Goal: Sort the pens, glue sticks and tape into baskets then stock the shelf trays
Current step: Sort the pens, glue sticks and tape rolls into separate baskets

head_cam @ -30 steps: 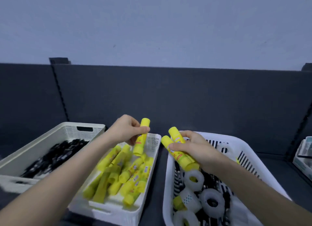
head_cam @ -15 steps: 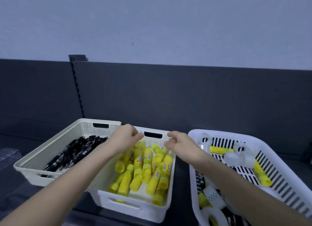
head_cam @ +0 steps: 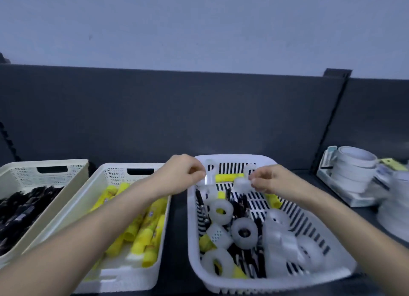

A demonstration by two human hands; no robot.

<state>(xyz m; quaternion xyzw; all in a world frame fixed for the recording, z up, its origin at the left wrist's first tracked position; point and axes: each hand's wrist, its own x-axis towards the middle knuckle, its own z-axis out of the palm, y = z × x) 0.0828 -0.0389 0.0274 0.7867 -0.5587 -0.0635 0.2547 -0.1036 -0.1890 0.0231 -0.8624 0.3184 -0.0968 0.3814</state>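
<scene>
In the head view, three baskets are seen in a row along the lower half of the frame, in front of a dark panel. At lower left a cream basket (head_cam: 13,174) holds black pens (head_cam: 20,209); at lower centre a white basket (head_cam: 104,176) holds yellow glue sticks (head_cam: 143,231); at lower right a slotted white basket (head_cam: 274,282) holds a mixed heap of clear tape rolls (head_cam: 244,232), pens and glue sticks. Both hands are reached over the far end of that mixed basket. The left hand (head_cam: 179,174) is curled, its fingertips pinched near a small clear roll; whether anything is gripped cannot be told. The right hand (head_cam: 272,180) is closed lightly around a small tape roll (head_cam: 241,183). Between the hands a glue stick (head_cam: 229,177) lies flat against the basket's far wall. It is judged to be light, rigid and smooth, so slipping is possible; a pinch across the middle of the barrel is suggested. Stacked larger tape rolls (head_cam: 354,165) are seen at the right edge.
</scene>
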